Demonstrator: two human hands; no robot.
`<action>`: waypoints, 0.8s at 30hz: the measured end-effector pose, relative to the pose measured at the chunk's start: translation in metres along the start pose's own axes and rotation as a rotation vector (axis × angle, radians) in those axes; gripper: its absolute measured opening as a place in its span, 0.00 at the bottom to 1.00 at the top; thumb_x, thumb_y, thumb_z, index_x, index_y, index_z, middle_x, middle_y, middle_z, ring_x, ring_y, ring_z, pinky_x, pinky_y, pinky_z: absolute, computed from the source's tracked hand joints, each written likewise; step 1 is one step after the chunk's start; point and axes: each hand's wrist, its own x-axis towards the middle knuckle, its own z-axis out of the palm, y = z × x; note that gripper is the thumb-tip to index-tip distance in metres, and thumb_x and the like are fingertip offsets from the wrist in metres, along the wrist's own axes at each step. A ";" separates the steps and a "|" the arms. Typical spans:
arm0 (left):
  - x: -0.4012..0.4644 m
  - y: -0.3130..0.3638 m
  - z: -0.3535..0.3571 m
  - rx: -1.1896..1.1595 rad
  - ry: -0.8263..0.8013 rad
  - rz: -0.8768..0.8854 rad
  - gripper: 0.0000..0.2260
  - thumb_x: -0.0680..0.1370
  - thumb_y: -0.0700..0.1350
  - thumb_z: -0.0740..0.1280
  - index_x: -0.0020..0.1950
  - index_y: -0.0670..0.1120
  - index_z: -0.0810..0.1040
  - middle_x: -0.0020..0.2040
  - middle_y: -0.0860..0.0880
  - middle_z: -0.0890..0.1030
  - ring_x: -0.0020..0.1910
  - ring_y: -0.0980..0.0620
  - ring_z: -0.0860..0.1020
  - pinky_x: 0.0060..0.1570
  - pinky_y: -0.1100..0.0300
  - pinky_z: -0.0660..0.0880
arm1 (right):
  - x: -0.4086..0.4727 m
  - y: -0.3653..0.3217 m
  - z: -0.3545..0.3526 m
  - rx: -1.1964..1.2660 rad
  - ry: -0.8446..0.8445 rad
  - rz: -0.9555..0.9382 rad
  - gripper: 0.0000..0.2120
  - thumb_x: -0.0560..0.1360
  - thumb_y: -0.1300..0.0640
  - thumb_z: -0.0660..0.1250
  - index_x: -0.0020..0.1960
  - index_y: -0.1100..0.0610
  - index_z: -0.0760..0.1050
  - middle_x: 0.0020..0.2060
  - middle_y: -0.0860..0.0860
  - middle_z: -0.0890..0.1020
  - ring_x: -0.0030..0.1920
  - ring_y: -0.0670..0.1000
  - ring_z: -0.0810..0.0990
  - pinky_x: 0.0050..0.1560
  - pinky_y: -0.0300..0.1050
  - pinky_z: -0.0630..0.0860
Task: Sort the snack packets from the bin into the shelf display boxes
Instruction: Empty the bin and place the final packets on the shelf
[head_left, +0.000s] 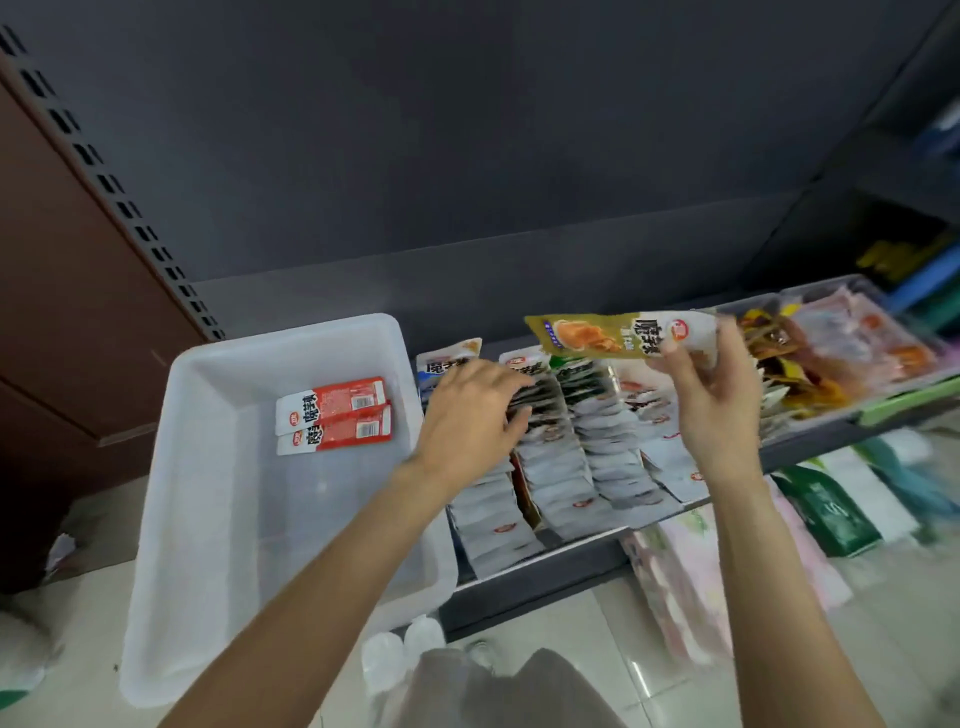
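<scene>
Two red-and-white snack packets lie side by side, touching, near the far wall of the white plastic bin, which stands at the left end of the shelf. Just right of the bin, the shelf display boxes hold upright rows of white-topped packets running from the shelf's front edge toward its back. The left hand reaches over the bin's right rim, its fingers relaxed and spread, fingertips pressing on the tops of the packets in one of the left rows, gripping nothing. The right hand is raised above the middle rows and pinches the white end of a yellow-green snack packet, which juts out level to the left, clear of the rows. Farther along the shelf's right end, a clear tray carries orange and yellow packets, blurred.
</scene>
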 end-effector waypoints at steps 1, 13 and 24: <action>0.006 0.004 0.007 0.059 -0.047 -0.003 0.16 0.77 0.48 0.64 0.64 0.47 0.76 0.59 0.49 0.79 0.61 0.47 0.73 0.60 0.53 0.66 | 0.009 -0.002 0.001 -0.058 -0.054 -0.064 0.11 0.80 0.58 0.62 0.50 0.40 0.71 0.40 0.38 0.78 0.43 0.47 0.81 0.43 0.39 0.78; 0.007 0.001 0.040 0.305 -0.061 -0.045 0.10 0.71 0.41 0.70 0.50 0.50 0.84 0.40 0.51 0.84 0.42 0.49 0.79 0.50 0.52 0.72 | 0.067 0.013 0.054 -0.767 -0.598 -0.490 0.05 0.75 0.59 0.67 0.51 0.53 0.77 0.44 0.49 0.80 0.47 0.54 0.77 0.41 0.47 0.74; 0.005 -0.001 0.043 0.283 0.003 -0.010 0.11 0.72 0.43 0.70 0.54 0.51 0.83 0.41 0.51 0.85 0.43 0.49 0.80 0.48 0.53 0.71 | 0.050 0.021 0.088 -1.194 -0.691 -0.472 0.07 0.75 0.60 0.63 0.45 0.51 0.78 0.38 0.50 0.81 0.41 0.57 0.81 0.35 0.43 0.65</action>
